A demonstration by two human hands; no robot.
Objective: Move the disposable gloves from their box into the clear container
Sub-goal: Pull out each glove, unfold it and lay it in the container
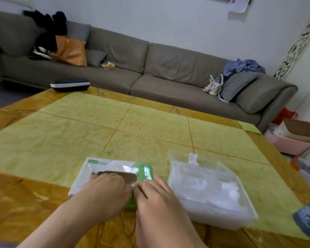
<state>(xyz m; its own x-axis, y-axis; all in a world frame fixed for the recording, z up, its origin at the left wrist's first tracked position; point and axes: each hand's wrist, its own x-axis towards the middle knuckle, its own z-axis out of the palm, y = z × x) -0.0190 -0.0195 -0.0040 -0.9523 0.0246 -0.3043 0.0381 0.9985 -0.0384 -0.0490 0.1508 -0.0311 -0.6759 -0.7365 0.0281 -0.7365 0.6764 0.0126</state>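
The glove box (113, 171), white and green with a dark oval opening in its top, lies flat on the table (115, 126) in the lower middle of the frame, and both hands meet over its near edge. The left hand (104, 189) rests on the box at the opening with its fingers curled down into it; what they hold cannot be told. The right hand (156, 194) sits just beside it, on the right, fingertips bent toward the left hand at the box's green end, with a bit of thin clear film showing between the two hands; whether it pinches that film cannot be told. Just to the right of the box, close but apart, stands the clear container (213, 192), a shallow rectangular tub already holding a crumpled mass of translucent gloves (204, 183). The table is yellow-green with amber borders and thin seams. At its far left corner, in the upper left of the frame, lies a dark zip case (70, 84). Behind the table a long grey sofa (168, 68) crosses the frame, with an orange bag (71, 51) at the left and a checked cushion (238, 83) at the right.
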